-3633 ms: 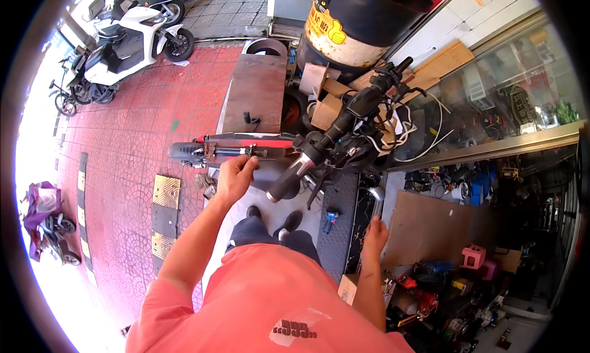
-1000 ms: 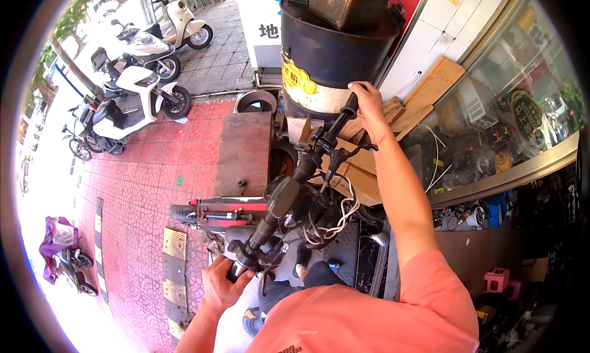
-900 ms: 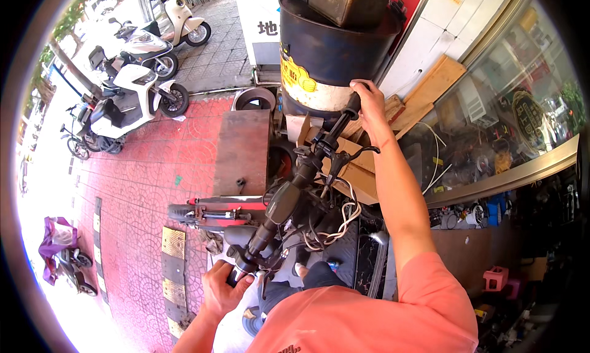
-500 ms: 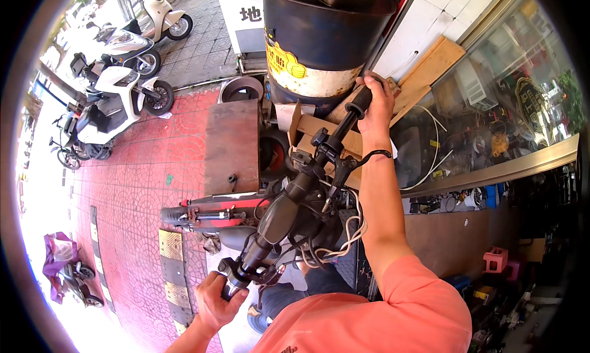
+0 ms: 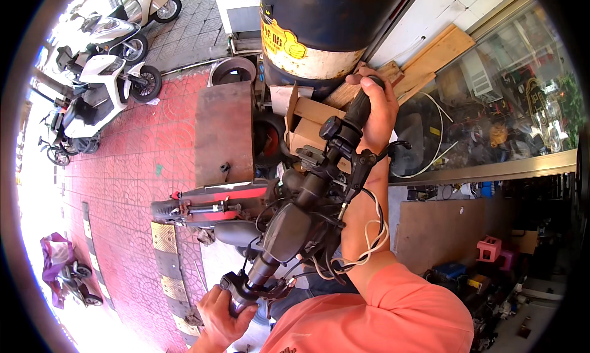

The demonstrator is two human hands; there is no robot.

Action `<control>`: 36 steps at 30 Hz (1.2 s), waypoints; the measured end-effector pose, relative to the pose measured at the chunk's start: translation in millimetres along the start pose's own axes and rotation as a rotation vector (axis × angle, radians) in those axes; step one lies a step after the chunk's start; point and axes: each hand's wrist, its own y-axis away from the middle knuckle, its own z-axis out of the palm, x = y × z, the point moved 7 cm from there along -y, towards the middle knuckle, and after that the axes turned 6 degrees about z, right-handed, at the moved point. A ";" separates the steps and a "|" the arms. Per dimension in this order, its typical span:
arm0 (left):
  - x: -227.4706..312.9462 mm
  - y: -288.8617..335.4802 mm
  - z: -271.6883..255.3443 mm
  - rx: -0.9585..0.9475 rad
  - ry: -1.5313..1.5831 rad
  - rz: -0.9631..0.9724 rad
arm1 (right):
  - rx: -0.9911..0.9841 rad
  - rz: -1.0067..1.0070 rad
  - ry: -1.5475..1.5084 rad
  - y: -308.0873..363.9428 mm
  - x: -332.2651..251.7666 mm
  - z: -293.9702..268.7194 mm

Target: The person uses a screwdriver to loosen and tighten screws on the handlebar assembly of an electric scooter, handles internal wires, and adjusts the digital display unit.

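I hold the black handlebar point(image 5: 307, 193) of an electric scooter with both hands. My left hand point(image 5: 224, 313) is closed around the left grip at the lower middle of the view. My right hand point(image 5: 375, 107) is closed around the right grip, up near a large dark drum point(image 5: 319, 21). A black display housing point(image 5: 286, 230) sits at the bar's centre, with loose wires point(image 5: 362, 242) hanging along my right forearm. The scooter's red and black deck point(image 5: 209, 205) stretches to the left below the bar.
A rusty metal plate point(image 5: 224, 132) and a tyre point(image 5: 232, 70) lie ahead on red paving. Cardboard point(image 5: 307, 116) and wooden boards point(image 5: 430, 58) lean by the drum. White scooters point(image 5: 104, 76) are parked at upper left. A cluttered shop shelf point(image 5: 491, 162) runs along the right.
Earlier my left hand was on the bar and my right hand hung free. Now both hands hold the grips, and the handlebar has swung so its right end points toward the drum.
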 end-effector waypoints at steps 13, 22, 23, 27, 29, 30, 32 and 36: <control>-16.3 9.9 -13.4 0.045 -0.116 0.052 | -0.394 0.140 -0.383 6.9 7.0 -6.7; -23.5 -50.9 -38.4 -0.009 -0.087 0.166 | -0.822 0.019 -1.158 -7.1 -14.2 -0.1; -22.7 -53.4 -39.4 0.036 -0.073 0.212 | -0.766 0.058 -1.100 -5.7 -11.3 -1.4; -33.8 -51.6 -31.5 0.009 -0.053 0.172 | -0.690 0.099 -1.125 10.3 -15.8 -8.3; -35.6 -46.9 -30.9 0.017 -0.056 0.154 | -0.658 0.144 -1.096 19.3 -18.8 -10.9; -35.9 -40.8 -28.2 0.022 -0.074 0.144 | -0.629 0.194 -1.072 22.3 -17.6 -10.9; -27.6 -36.4 -23.6 0.061 -0.010 0.098 | -0.578 0.295 -1.012 29.1 -17.2 -6.3; -42.7 -14.2 -21.4 0.057 -0.038 0.086 | -0.331 0.444 -0.781 44.1 -20.3 4.4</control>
